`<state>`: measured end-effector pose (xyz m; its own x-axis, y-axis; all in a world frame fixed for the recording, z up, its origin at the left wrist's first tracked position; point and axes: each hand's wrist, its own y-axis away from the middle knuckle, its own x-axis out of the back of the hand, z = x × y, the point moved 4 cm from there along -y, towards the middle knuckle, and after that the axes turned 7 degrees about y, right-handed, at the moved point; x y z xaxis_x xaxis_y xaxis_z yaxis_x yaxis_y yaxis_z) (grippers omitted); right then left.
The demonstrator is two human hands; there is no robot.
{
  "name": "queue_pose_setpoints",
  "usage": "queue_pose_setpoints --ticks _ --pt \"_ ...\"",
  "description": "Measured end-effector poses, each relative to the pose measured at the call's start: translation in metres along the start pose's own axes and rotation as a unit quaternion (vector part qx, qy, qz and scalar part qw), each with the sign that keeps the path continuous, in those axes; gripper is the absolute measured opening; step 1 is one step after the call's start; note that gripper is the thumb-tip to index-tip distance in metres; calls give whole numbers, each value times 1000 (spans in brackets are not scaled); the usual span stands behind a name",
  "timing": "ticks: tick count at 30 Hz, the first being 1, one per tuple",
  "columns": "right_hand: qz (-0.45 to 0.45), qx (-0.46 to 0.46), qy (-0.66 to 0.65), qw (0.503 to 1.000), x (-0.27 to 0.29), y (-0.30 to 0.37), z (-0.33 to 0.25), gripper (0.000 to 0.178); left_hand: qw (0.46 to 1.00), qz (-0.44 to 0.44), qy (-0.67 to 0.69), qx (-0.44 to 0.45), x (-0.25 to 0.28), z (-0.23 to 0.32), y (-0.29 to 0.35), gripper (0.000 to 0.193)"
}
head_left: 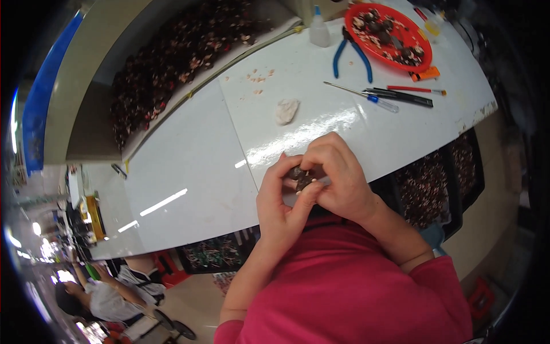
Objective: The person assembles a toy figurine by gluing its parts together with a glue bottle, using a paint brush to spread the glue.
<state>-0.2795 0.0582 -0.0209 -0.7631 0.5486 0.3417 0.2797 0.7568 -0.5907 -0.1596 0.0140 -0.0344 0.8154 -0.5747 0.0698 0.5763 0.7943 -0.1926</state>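
Close to my body, at the front edge of the white table (189, 155), both hands hold a small dark brown lumpy piece with pale bits (305, 181). My left hand (278, 200) curls round it from the left, thumb below. From the right, my right hand (342, 179) pinches it between thumb and bent fingers. The fingers partly cover the piece, so its full shape is hidden. Beyond my hands lies a crumpled white wad (287, 111), with several small pale bits (259, 77) scattered farther back.
A red bowl (421, 64) of dark and pale pieces stands far right. Near it are blue-handled pliers (353, 54), a bottle (319, 31), a screwdriver (375, 99) and a red brush (413, 89). A large bin (226, 54) is heaped with dark pieces. Black trays (427, 192) sit below; another person (114, 298) works at left.
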Motion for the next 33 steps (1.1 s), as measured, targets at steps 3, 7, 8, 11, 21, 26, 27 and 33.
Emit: queue_pose_setpoints --ticks 3,7,8,11,21,26,27,33 --pt "-16 6 17 1000 -5 -3 -2 37 1000 7 -16 4 6 4 1 39" --pt "-22 1 45 999 -12 -3 -6 37 998 -4 -54 -13 13 7 2 36" --pt "-35 7 50 998 -15 -2 -7 37 999 7 -44 -14 14 7 3 36" --pt "-37 -11 59 997 -21 1 -8 36 999 36 -23 -16 19 8 4 38" --pt "-61 -118 9 991 -27 12 0 42 993 42 -90 -58 25 8 8 36" --pt "-66 -156 -19 985 -27 18 1 41 992 51 -89 -73 22 6 11 36" --pt "-64 -164 -30 984 -29 18 2 42 993 51 -84 -72 22 5 11 36" --pt "-60 -138 -24 988 -31 15 -3 42 990 60 -105 -76 25 11 13 35"
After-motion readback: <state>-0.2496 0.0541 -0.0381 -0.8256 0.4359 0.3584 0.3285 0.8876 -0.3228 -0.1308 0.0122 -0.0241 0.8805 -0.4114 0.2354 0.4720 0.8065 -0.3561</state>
